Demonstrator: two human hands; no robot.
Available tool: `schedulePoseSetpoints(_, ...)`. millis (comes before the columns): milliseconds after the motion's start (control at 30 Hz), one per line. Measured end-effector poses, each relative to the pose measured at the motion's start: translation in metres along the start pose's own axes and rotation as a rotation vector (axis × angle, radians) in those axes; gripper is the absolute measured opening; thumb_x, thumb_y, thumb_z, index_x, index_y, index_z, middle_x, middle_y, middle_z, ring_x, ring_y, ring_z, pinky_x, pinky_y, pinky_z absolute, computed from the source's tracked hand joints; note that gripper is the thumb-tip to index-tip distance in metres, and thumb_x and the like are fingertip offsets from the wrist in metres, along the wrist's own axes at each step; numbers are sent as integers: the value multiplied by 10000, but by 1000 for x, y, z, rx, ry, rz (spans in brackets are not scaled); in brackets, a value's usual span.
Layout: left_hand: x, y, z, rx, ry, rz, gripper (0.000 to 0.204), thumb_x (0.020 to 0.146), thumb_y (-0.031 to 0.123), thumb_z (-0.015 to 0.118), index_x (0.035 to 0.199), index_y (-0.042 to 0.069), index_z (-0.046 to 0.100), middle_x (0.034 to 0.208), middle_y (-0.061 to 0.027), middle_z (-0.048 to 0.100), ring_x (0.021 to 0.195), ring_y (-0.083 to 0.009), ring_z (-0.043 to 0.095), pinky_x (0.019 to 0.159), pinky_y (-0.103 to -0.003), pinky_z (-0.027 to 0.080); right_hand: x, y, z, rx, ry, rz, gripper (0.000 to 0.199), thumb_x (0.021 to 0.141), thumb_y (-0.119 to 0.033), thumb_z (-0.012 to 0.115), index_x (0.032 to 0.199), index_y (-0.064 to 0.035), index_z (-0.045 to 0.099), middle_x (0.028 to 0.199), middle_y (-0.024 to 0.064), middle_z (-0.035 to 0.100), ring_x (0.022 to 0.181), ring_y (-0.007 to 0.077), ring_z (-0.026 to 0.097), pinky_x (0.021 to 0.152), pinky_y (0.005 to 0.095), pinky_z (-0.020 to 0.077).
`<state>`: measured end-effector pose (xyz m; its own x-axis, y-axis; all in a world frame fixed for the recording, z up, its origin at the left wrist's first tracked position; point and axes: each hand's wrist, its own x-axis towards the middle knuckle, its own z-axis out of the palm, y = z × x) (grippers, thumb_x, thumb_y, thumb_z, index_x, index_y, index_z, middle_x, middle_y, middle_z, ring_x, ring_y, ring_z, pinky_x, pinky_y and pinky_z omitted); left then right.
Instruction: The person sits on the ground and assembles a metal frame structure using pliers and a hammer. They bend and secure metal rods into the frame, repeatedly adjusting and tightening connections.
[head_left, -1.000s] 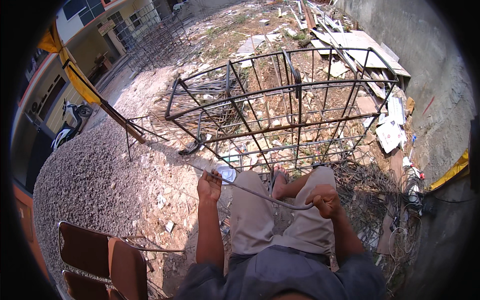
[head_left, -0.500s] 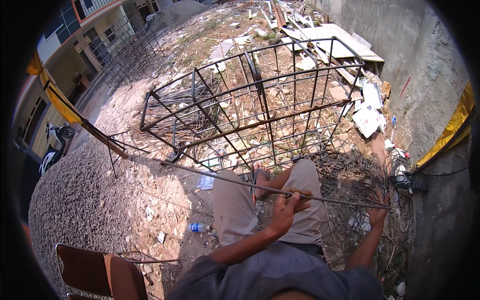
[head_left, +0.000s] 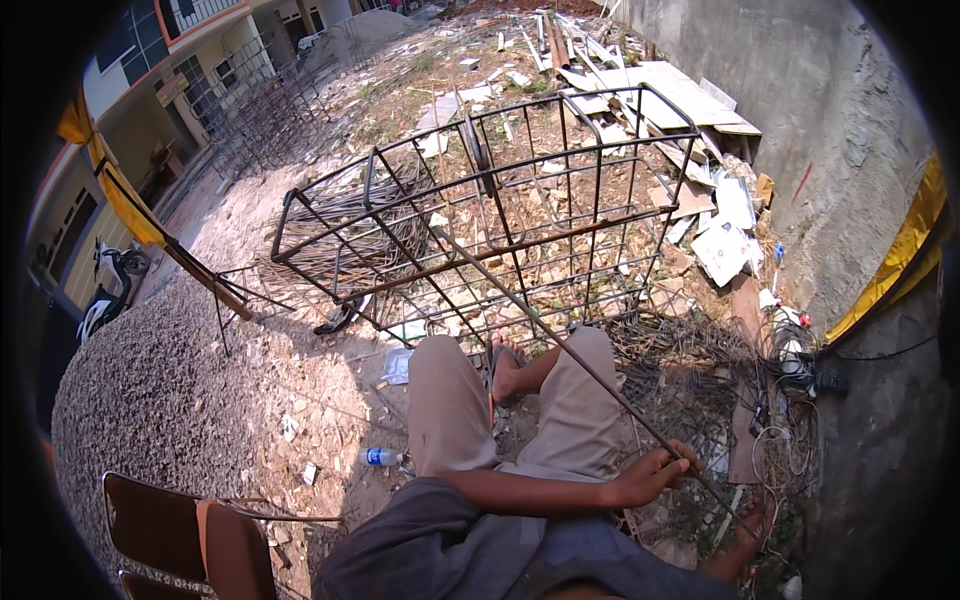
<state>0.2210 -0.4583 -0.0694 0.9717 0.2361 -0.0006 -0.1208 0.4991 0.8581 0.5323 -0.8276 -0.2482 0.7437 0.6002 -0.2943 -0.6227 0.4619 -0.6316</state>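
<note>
A long thin steel rod (head_left: pixel 560 345) slants across my lap, its far tip reaching up into the rebar cage. My left hand (head_left: pixel 655 476) is closed round the rod beyond my right knee. Close to the rod's lower end, my right hand (head_left: pixel 754 524) grips it low on the right; its fingers are small and partly hidden. In front of my knees stands the rebar cage (head_left: pixel 520 243), a long frame of dark bars bent into rectangular hoops, tilted up toward the right.
A pile of cut bars (head_left: pixel 330 235) lies behind the cage. Tangled wire (head_left: pixel 680 350) covers the ground by my right knee, near a concrete wall (head_left: pixel 860 230). Left are a gravel heap (head_left: pixel 150 390), a brown chair (head_left: pixel 160 525) and a plastic bottle (head_left: pixel 380 457).
The rod has swung from nearly level to a steep slant, its far end now up at the cage. Both hands have moved down, the left one also to the right.
</note>
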Motion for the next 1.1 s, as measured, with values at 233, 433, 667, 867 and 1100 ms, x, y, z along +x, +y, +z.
schedulePoseSetpoints(233,-8,18,-57,123,188,65,345,1084,253,429,1367,59,395,1231,-88,650,1025,-137,623,822,-291,515,-16,41,43,-167,-46,45,257,940,-201,669,1157,-76,612,939,44,656,867,200,626,729,384,527)
schedulePoseSetpoints(433,-43,65,-131,170,363,255,479,1084,220,423,1519,54,311,1133,-112,683,877,-106,625,742,-246,508,-29,89,91,-171,-112,237,313,828,-234,803,997,-79,590,820,83,648,769,245,643,685,389,559)
schedulePoseSetpoints(667,-45,112,-206,-34,497,416,498,1088,200,393,1557,65,291,1046,-102,690,794,-99,613,713,-238,506,-31,137,196,-338,-432,372,365,738,-253,881,859,-18,629,724,146,640,698,283,631,614,398,507)
schedulePoseSetpoints(867,-38,189,-256,99,815,503,419,1082,217,439,1471,63,451,1051,-120,730,684,-63,595,608,-215,503,-6,174,281,-547,-636,427,369,734,-205,884,978,36,748,888,212,721,794,305,701,680,403,547)
schedulePoseSetpoints(1100,-33,277,-339,439,872,418,349,1057,238,498,1294,-2,589,922,-47,690,700,-111,654,596,-252,526,1,199,421,-725,-802,265,194,801,-33,796,971,47,746,909,149,736,826,226,714,760,339,573)
